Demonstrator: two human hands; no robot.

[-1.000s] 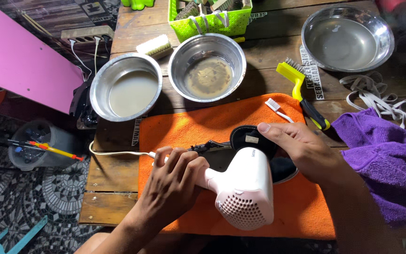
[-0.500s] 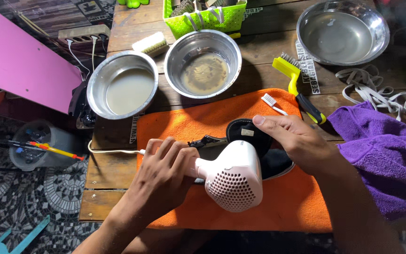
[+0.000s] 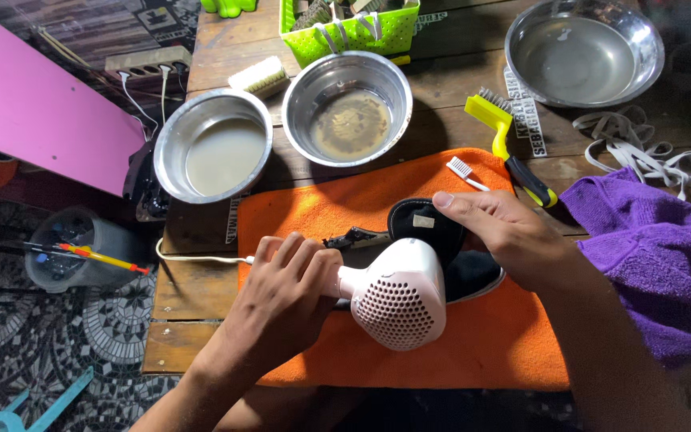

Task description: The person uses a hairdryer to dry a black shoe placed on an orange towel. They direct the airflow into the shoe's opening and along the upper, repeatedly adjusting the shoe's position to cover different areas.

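Covering most of the black shoe (image 3: 441,256): white hair dryer (image 3: 397,296).

Bright, even daylight; soft shadows beside the steel bowls (image 3: 347,108); sharp focus, edges slightly stretched.

Pale pink hair dryer (image 3: 400,298) with a dotted grille in the left grip; beneath it a black shoe (image 3: 441,248) on an orange towel (image 3: 473,352); purple cloth (image 3: 665,264) right of the right grip.

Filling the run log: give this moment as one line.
left hand: grips white hair dryer | right hand: steadies black shoe | base: orange towel | nearby: toothbrush
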